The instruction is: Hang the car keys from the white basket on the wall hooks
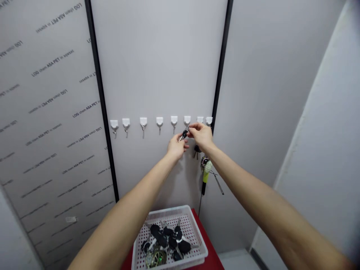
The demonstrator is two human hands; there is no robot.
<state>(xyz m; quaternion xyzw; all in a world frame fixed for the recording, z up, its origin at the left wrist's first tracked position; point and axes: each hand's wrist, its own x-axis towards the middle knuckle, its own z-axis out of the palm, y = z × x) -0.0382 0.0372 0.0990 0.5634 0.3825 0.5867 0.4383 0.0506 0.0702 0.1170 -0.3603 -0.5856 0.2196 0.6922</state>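
Both hands are raised to a row of white adhesive hooks on the wall. My left hand (177,145) holds a bunch of keys (183,135) from below, its fingers around the dark key heads. At the top of that bunch, my right hand (200,134) pinches the key ring, just under a white hook (187,120); whether the ring touches the hook I cannot tell. Below my right hand hangs another set of black-headed keys (197,150). Farther right hangs a bunch with a yellow-green and black fob (206,176), partly behind my right wrist.
A white perforated basket (203,247) stands low in front on a red surface (212,247). In it lie several black-headed keys (168,238) and a round brass-coloured piece (157,258). More white hooks (143,122) run to the left. Black strips (98,75) border the wall panel.
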